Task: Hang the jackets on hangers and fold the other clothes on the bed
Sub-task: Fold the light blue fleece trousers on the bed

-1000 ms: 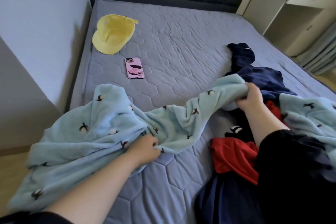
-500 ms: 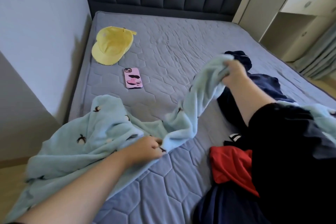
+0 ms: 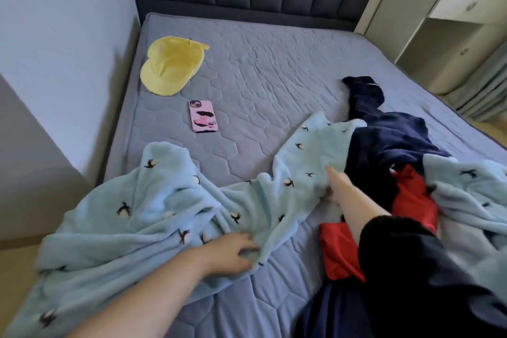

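On bed: light-blue fleece garment, spread out. Left hand fingers curled, gripping its near edge. Right hand fingers straight, resting flat on its far part.

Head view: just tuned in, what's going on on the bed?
A person is handling a light blue fleece garment with dark bird prints, spread rumpled across the grey quilted mattress. The left hand grips its near edge; the right hand rests on it, fingers straight. Unfolded navy garments and a red garment lie beside it.
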Motion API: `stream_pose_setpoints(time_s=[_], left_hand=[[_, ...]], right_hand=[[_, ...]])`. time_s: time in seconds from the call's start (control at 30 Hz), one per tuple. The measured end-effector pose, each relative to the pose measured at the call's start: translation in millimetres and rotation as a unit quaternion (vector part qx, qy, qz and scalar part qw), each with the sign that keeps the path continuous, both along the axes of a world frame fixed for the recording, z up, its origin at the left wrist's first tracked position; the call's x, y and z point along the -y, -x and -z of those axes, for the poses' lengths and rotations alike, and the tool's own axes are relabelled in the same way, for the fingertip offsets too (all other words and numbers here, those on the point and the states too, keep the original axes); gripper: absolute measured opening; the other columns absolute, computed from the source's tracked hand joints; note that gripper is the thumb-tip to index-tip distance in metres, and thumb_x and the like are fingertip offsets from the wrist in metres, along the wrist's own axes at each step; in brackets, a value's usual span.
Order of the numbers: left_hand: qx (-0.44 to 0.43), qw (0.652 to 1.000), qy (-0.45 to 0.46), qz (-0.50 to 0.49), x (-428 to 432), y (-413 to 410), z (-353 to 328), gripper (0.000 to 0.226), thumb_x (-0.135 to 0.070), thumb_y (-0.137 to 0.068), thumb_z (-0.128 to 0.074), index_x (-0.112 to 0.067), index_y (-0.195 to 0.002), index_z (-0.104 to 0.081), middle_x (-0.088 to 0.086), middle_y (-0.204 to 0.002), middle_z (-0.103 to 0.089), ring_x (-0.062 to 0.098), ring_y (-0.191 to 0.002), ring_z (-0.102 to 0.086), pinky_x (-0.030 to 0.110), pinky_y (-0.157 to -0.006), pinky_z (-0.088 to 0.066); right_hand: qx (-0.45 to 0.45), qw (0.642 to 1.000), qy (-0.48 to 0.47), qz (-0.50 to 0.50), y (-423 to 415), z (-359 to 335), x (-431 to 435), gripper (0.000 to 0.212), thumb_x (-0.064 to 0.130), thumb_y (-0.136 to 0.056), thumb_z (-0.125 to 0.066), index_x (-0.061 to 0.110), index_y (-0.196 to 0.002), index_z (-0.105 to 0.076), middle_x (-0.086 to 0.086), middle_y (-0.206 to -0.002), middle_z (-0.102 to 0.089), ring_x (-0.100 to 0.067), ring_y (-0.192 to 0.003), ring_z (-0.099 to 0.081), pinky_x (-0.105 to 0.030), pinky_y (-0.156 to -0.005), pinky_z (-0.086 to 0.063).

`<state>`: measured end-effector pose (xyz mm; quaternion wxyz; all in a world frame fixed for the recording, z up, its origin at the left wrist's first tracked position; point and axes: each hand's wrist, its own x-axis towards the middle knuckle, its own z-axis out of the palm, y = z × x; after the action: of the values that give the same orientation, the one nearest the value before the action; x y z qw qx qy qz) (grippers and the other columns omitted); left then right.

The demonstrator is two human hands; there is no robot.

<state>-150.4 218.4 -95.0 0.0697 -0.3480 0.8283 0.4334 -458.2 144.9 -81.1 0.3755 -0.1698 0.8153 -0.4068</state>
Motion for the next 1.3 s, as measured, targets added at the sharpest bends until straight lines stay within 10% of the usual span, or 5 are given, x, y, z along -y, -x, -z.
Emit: stream_pose_setpoints(time_s=[0.4,0.57,0.7,1.03,1.3], left_hand=[[0.013,0.993,0.111,-0.045,-14.7,-7.6,18.3,0.051,-0.023,-0.094,-0.046,-0.024,-0.145,-0.04,-0.002,-0.161,-0.01,0.012,-0.146,-0.014,0.026,-0.116,-0.018],[-0.023,0.986,0.09,-0.136,-16.2,-27.8,10.0,0.046,-0.022,-0.095,-0.048,-0.021,-0.141,-0.047,-0.001,-0.159,-0.021,0.013,-0.144,-0.023,0.02,-0.113,-0.015],[-0.057,0.978,0.112,-0.165,-21.5,-48.1,3.7,0.045,-0.011,-0.092,-0.048,-0.018,-0.136,-0.054,-0.004,-0.153,-0.033,0.012,-0.139,-0.032,0.008,-0.101,-0.016],[-0.059,0.916,0.265,-0.297,-55.2,-143.3,-2.1,0.039,-0.022,-0.081,-0.039,-0.01,-0.099,-0.071,0.009,-0.101,-0.071,0.03,-0.093,-0.065,0.035,-0.08,-0.049],[0.022,0.856,0.354,-0.376,-63.4,-196.4,5.2,0.022,-0.027,-0.079,-0.065,-0.009,-0.09,-0.062,0.008,-0.093,-0.059,0.027,-0.089,-0.055,0.037,-0.074,-0.046]], right_hand=[[-0.291,0.953,-0.079,0.01,-52.4,33.3,-53.4,0.048,0.006,-0.083,-0.053,0.009,-0.128,-0.039,-0.019,-0.132,-0.046,-0.039,-0.121,-0.044,-0.045,-0.094,-0.039],[-0.464,0.838,0.118,-0.261,-114.6,31.6,-46.6,0.058,0.005,-0.084,-0.051,0.007,-0.141,-0.04,-0.016,-0.143,-0.041,-0.035,-0.131,-0.035,-0.042,-0.11,-0.023],[-0.461,0.683,-0.203,-0.53,-135.4,39.1,-48.8,0.06,0.032,-0.098,-0.028,0.023,-0.154,-0.008,-0.005,-0.161,-0.005,-0.021,-0.148,-0.002,-0.055,-0.116,0.0],[-0.387,0.744,0.31,-0.447,-294.6,-37.1,-47.2,0.03,0.002,-0.086,-0.058,-0.001,-0.116,-0.062,-0.018,-0.127,-0.055,-0.036,-0.119,-0.049,-0.039,-0.102,-0.035],[-0.399,0.638,0.0,-0.658,-362.9,-29.3,-38.4,0.045,0.058,-0.092,-0.045,0.02,-0.077,-0.062,0.001,-0.084,-0.06,-0.021,-0.098,-0.052,-0.044,-0.104,-0.026]])
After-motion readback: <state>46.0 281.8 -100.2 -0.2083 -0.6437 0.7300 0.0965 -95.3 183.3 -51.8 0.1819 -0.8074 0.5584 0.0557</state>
